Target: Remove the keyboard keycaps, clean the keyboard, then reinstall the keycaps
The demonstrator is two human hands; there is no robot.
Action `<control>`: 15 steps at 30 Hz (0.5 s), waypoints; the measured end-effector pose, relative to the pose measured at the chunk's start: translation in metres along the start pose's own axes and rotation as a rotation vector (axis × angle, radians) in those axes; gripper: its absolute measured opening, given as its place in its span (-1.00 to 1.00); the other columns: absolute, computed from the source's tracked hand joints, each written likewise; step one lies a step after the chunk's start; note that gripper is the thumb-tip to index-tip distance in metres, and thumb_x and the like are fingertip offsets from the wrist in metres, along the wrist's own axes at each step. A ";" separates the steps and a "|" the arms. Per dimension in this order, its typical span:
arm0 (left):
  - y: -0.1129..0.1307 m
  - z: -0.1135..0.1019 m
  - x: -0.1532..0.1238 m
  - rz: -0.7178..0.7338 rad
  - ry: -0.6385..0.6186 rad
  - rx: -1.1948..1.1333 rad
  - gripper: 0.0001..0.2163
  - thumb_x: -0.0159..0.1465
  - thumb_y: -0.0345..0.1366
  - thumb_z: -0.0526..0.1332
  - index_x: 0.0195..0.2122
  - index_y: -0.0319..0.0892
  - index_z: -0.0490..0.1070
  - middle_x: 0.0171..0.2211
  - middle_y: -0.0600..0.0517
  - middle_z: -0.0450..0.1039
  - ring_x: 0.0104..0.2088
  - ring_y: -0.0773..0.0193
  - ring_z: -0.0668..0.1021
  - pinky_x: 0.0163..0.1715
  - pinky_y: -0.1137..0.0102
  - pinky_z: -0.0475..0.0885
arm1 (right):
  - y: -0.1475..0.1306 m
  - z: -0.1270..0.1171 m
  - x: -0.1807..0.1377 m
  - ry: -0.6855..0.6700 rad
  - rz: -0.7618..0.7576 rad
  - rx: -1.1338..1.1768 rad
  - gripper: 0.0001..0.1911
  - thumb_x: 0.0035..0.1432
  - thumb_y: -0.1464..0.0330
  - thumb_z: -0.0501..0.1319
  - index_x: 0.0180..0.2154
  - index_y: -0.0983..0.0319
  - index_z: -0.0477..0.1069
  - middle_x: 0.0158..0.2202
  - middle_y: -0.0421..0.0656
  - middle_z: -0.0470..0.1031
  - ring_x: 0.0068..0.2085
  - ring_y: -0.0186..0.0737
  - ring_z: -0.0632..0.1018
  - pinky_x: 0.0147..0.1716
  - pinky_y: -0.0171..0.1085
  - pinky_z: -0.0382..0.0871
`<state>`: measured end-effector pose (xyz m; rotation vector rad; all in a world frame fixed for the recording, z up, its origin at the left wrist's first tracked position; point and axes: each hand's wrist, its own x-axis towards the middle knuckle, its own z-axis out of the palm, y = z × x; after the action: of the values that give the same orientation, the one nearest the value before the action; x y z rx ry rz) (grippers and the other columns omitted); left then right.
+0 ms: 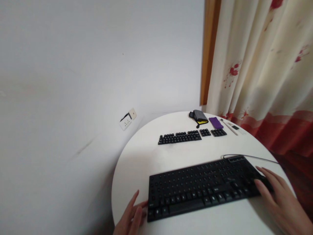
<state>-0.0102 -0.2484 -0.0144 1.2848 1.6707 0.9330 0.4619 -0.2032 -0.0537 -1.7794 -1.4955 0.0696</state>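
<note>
A black keyboard (202,187) lies on a round white table (139,156), most of its keycaps removed. My left hand (132,217) rests at the keyboard's left end, fingers stretched out and touching its edge. My right hand (278,199) lies flat at the keyboard's right end, fingers extended onto its edge. Further back, removed keycaps (179,137) sit in neat rows, with two smaller groups (212,132) to their right.
Behind the keycaps lie a grey and yellow pouch (199,117), a purple item (215,122) and a thin white tool (230,127). The keyboard cable (254,157) runs off to the right. A wall socket (127,121) is at left, a flowered curtain (264,71) at right.
</note>
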 end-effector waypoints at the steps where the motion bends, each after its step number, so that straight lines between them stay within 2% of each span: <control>1: -0.001 -0.002 -0.003 -0.001 -0.004 0.014 -0.26 0.27 0.20 0.04 0.33 -0.19 0.05 0.07 -0.17 0.49 -0.10 0.05 0.62 -0.05 0.21 0.53 | 0.001 0.000 0.001 0.002 -0.007 -0.003 -0.40 0.27 0.02 -0.03 0.15 0.27 0.28 0.15 0.10 0.32 0.17 0.16 0.38 0.25 0.12 0.15; 4: 0.008 -0.006 0.002 0.024 0.071 0.095 -0.26 0.26 0.22 0.02 0.31 -0.21 0.08 0.01 -0.18 0.52 -0.15 0.05 0.62 -0.11 0.20 0.55 | 0.002 0.001 0.003 0.011 -0.014 -0.013 -0.40 0.27 0.02 -0.03 0.16 0.28 0.27 0.14 0.10 0.32 0.17 0.15 0.37 0.26 0.10 0.13; 8: 0.046 -0.009 0.034 0.168 0.208 0.195 -0.29 0.24 0.22 0.03 0.25 -0.19 0.19 -0.05 -0.17 0.54 -0.17 0.03 0.61 -0.21 0.18 0.56 | 0.004 0.005 0.006 0.023 -0.015 -0.027 -0.42 0.29 0.04 -0.04 0.15 0.28 0.27 0.14 0.09 0.32 0.16 0.14 0.38 0.25 0.09 0.15; 12: 0.089 -0.008 0.076 0.332 0.225 0.211 -0.42 0.31 0.11 0.02 0.22 -0.18 0.23 -0.06 -0.16 0.53 -0.18 0.08 0.61 -0.19 0.19 0.53 | 0.005 0.007 0.006 0.060 -0.032 -0.021 -0.45 0.28 0.05 -0.02 0.14 0.25 0.27 0.12 0.07 0.33 0.13 0.13 0.41 0.22 0.09 0.20; 15: 0.107 -0.001 0.107 0.410 0.231 0.161 -0.47 0.33 0.06 0.02 0.15 -0.24 0.30 -0.12 -0.16 0.55 -0.25 0.13 0.59 -0.26 0.24 0.52 | 0.002 0.006 0.005 0.067 -0.013 -0.009 -0.46 0.28 0.05 -0.02 0.15 0.22 0.27 0.11 0.06 0.33 0.12 0.14 0.41 0.19 0.13 0.22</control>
<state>0.0122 -0.1217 0.0651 1.7253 1.7161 1.2460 0.4621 -0.1960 -0.0567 -1.7620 -1.4613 -0.0033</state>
